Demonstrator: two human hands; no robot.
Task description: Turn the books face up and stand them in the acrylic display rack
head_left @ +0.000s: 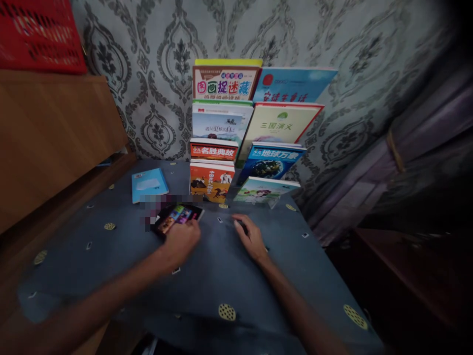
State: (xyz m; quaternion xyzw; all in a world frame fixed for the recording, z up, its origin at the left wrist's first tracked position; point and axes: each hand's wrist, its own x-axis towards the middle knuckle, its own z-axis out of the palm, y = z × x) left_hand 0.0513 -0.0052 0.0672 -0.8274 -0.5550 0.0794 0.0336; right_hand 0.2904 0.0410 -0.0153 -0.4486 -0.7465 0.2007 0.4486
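Note:
My left hand is closed on the near right edge of a dark-covered book with bright picture tiles. This book is above or on the cloth; which one I cannot tell, and its left end is blurred by a pixelated patch. My right hand is low over the cloth, right of the book, fingers curved leftward and apart from the thumb. A dark spot between them may be shadow. Just behind the hands stands a tiered display of books, with an orange book and a pale green book in its lowest row.
A light blue book lies at the back left of the cloth-covered table. Higher in the display are a blue earth book and several others. A wooden cabinet bearing a red basket stands left; a curtain hangs right.

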